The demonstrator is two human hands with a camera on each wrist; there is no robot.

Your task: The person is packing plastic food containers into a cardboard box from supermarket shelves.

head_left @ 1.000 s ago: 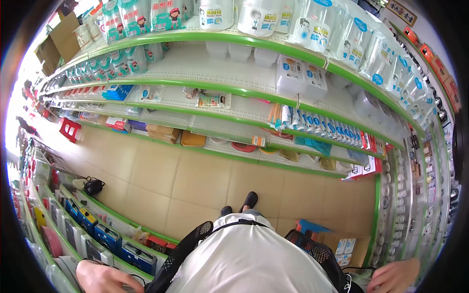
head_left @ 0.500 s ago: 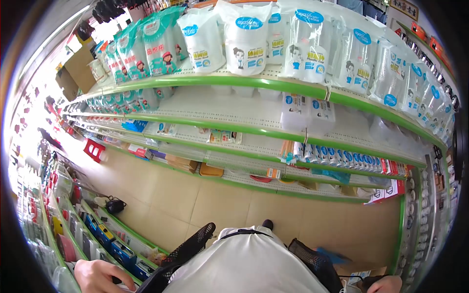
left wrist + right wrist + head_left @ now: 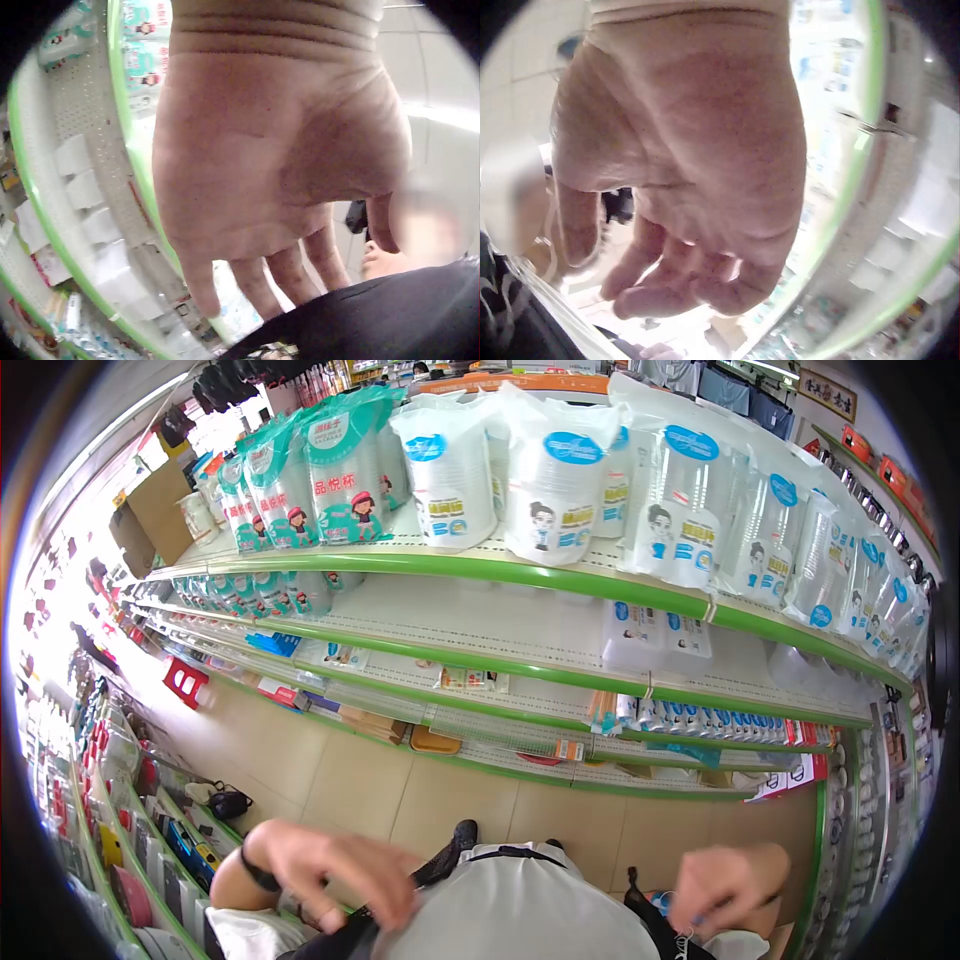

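Observation:
The left hand [image 3: 335,870], a dark band at its wrist, hovers over the left side of the white garment [image 3: 500,905], near the black mesh strap. In the left wrist view the left hand [image 3: 277,165] has its fingers loosely extended beside dark fabric [image 3: 360,315], holding nothing visible. The right hand [image 3: 725,885] is raised at the right of the body, by a thin white cord [image 3: 683,942]. In the right wrist view the right hand [image 3: 682,165] has loosely bent fingers and an empty palm; whether a fingertip touches the cord is hidden.
Ahead stands a shelf unit with a green edge [image 3: 450,568], bearing bagged cups [image 3: 553,490] and green-topped packs [image 3: 345,485]. Clear containers [image 3: 657,640] sit one level lower. Another shelf with goods runs along the left. A red stool [image 3: 185,682] stands on the tiled floor [image 3: 350,760].
Both hands have risen from the lower edge, the left one moving inward over the body. The head view has tilted up, bringing more of the top shelf into sight.

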